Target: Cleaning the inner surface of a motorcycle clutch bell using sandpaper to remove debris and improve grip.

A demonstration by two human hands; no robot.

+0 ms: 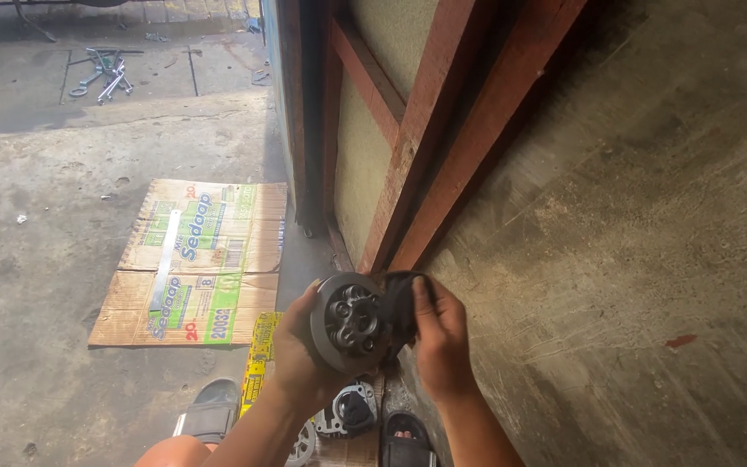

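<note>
Well, far left I see flattened cardboard [196, 264] on the concrete floor [36, 346], with open room around it. My left hand [297, 350] curls around a round metal clutch part [352, 322], gripping its rim at chest height. My right hand [439, 333] pinches a dark rag [398, 298] against that part. Just behind stands a wooden frame [425, 147]; right of it, a bare wall [650, 259].
</note>
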